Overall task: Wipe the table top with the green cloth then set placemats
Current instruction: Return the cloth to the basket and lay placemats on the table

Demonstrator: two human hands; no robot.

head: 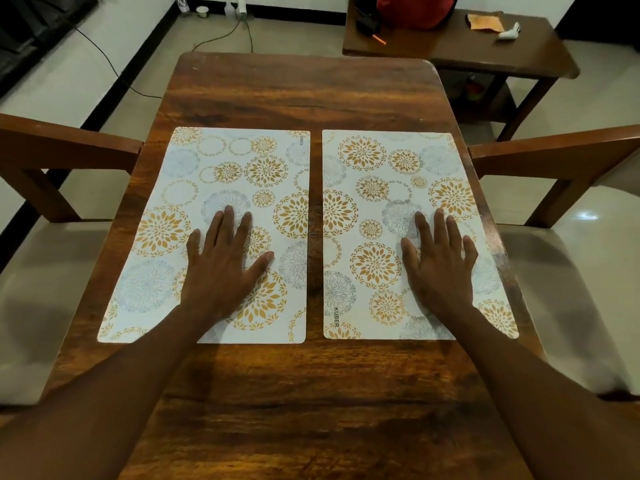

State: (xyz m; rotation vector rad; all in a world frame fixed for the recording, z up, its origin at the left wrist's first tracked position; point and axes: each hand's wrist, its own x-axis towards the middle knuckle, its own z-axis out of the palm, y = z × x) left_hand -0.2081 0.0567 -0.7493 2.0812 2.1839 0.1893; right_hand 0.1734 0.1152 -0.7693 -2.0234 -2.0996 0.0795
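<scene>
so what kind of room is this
Probably a home dining area: a wooden table with two patterned placemats laid side by side, wooden chairs at either side, and a tiled floor.

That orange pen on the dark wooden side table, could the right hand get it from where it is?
Probably not: the orange pen lies beyond the dining table's far edge, while the right hand rests flat on the right floral placemat.
</scene>
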